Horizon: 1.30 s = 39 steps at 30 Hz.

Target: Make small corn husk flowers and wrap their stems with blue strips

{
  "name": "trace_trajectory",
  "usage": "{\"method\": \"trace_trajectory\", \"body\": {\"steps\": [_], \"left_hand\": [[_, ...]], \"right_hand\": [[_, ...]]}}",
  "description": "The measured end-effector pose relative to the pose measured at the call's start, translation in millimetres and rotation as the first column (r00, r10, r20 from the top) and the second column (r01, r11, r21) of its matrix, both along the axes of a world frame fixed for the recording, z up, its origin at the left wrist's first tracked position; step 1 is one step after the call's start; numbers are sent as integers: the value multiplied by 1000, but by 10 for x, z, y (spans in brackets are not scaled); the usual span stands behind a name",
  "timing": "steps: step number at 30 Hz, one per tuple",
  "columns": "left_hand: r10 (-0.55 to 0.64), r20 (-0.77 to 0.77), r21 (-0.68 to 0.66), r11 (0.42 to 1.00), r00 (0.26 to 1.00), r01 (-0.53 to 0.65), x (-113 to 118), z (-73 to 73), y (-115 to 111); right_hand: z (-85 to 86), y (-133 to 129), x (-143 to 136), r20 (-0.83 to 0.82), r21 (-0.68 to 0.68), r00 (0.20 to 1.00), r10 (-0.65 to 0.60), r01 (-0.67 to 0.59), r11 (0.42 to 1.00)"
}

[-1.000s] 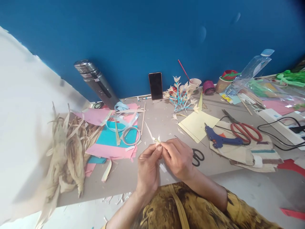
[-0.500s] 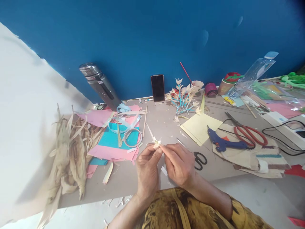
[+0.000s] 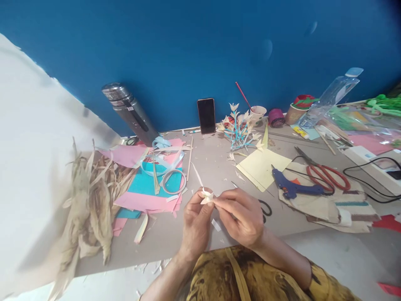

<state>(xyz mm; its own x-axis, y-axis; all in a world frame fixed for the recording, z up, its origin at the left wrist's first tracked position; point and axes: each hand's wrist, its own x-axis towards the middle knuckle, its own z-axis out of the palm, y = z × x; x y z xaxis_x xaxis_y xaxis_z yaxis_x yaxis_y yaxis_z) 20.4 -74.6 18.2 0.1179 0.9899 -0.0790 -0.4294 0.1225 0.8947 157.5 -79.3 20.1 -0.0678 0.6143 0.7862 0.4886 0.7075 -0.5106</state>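
Observation:
Between my hands is a small cream flower [image 3: 206, 196] with pointed petals. My left hand [image 3: 197, 221] pinches it between thumb and fingers. My right hand [image 3: 240, 215] is closed too, its fingertips pressed at the flower's right side. A thin pale strip [image 3: 197, 174] extends up and left from the flower. Black-handled scissors [image 3: 266, 207] lie partly hidden behind my right hand. Farther back stands a bunch of similar flowers on blue stems [image 3: 239, 129].
Dry husks [image 3: 78, 209], coloured paper [image 3: 140, 200] and a tape roll [image 3: 174, 181] lie left, below a flask [image 3: 131, 113]. A phone [image 3: 206, 116] leans on the wall. Right are yellow paper [image 3: 263, 165], a blue glue gun [image 3: 294, 186], red-handled scissors [image 3: 328, 175] and a bottle [image 3: 332, 98].
Both hands have shifted slightly down and right with the flower, which now shows its petals more openly. My right hand covers more of the black-handled scissors.

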Motion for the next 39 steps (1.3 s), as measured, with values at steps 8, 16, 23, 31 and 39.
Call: {"method": "trace_trajectory", "body": {"steps": [8, 16, 23, 31, 39], "left_hand": [[-29, 28, 66, 997, 999, 27, -51, -53, 12], [-149, 13, 198, 970, 989, 144, -109, -100, 40], [-173, -13, 178, 969, 985, 172, -117, -64, 41], [-141, -18, 116, 983, 990, 142, -61, -22, 51], [-65, -43, 92, 993, 997, 69, -40, -21, 30]], "right_hand": [[-37, -15, 33, 63, 20, 998, -16, 15, 1000], [115, -73, 6, -258, -173, 958, 130, -178, 969], [18, -128, -22, -341, -334, 940, 4, -125, 934], [63, -78, 4, -290, -299, 957, -2, -89, 950], [71, -86, 5, -275, -229, 961, 36, -101, 968]]}}
